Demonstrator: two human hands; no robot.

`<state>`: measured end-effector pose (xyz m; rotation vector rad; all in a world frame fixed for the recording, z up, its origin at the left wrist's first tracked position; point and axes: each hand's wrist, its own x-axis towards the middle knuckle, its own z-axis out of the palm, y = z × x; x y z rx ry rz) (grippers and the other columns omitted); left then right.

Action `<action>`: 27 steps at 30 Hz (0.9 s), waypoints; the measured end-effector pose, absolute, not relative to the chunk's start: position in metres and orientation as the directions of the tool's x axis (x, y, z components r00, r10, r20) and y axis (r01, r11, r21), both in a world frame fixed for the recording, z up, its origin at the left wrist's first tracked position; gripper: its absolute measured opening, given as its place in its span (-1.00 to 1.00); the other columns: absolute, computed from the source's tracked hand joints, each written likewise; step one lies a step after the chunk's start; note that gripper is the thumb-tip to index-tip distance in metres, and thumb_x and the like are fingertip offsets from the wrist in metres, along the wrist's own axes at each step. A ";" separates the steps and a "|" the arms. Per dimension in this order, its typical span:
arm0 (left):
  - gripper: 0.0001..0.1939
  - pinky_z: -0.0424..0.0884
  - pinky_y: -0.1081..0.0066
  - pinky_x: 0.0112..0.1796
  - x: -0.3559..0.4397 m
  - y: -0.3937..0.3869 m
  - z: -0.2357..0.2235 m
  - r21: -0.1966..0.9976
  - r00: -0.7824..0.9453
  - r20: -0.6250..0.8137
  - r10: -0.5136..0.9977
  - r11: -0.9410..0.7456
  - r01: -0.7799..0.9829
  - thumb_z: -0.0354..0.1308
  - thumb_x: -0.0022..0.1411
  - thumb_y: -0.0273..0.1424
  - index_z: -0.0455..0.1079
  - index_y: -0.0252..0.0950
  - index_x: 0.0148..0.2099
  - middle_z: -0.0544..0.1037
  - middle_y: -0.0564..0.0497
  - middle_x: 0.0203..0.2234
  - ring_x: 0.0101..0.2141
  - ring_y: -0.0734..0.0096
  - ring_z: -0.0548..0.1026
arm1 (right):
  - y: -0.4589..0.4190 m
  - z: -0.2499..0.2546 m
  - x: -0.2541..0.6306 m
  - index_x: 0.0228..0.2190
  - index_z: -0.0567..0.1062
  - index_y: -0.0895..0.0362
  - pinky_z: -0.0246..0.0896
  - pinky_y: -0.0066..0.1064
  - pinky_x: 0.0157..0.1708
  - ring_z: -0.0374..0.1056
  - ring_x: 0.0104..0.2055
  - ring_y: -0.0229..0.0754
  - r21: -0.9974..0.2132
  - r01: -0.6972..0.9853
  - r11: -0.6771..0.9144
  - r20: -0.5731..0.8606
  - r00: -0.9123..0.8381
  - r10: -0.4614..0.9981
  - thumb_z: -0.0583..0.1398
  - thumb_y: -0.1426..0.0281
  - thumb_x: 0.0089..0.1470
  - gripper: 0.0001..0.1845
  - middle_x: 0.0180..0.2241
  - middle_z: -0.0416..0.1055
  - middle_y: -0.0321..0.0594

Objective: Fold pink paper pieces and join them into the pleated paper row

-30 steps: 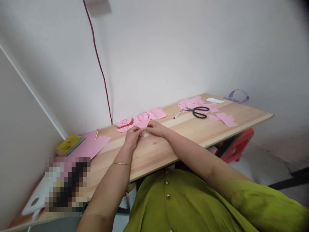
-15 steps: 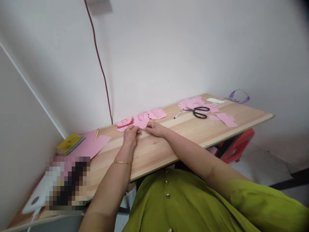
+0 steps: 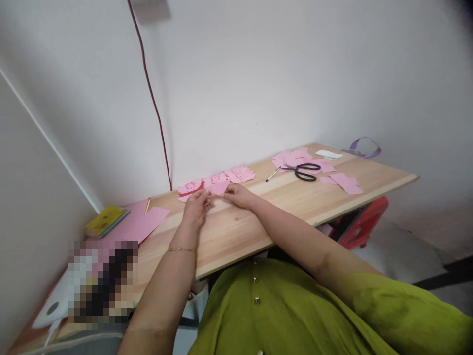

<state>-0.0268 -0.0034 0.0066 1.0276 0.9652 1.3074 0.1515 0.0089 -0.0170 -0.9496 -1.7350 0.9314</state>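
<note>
A pink paper piece [image 3: 217, 186] with dark red marks along its upper part lies near the back edge of the table, between my two hands. My right hand [image 3: 238, 195] pinches its right edge between thumb and fingers. At its lower left corner is my left hand [image 3: 196, 206], fingers stretched and a little apart, the fingertips touching or very close to the paper. Another marked pink paper [image 3: 190, 187] with a red strip sits just left of it, partly behind my left fingers. On the right side is a third marked pink paper [image 3: 240, 173] with a jagged edge.
Black-handled scissors [image 3: 305, 172], a marker [image 3: 273, 174] and loose pink paper pieces [image 3: 346, 183] lie on the wooden table [image 3: 244, 229] to the right. Left are large pink sheets [image 3: 138, 222], a yellow pack [image 3: 107, 220] and a white device [image 3: 55, 303]. The wall borders the table's back.
My left hand has shifted slightly left and its fingers have spread from a pinch. My right hand stays at the paper's right edge.
</note>
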 end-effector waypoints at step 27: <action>-0.76 0.22 0.49 -0.50 -0.025 0.002 -0.008 0.974 0.095 0.180 0.979 -0.190 0.121 0.31 -0.07 -0.29 0.34 -0.31 -0.54 0.43 0.06 -0.66 -0.61 0.52 0.33 | 0.007 -0.005 0.159 -0.51 0.39 0.17 0.03 -0.46 -0.38 0.12 -0.46 -0.34 -0.938 -0.092 0.335 0.344 -0.100 0.934 0.31 0.17 -0.16 -0.67 -0.55 0.23 -0.41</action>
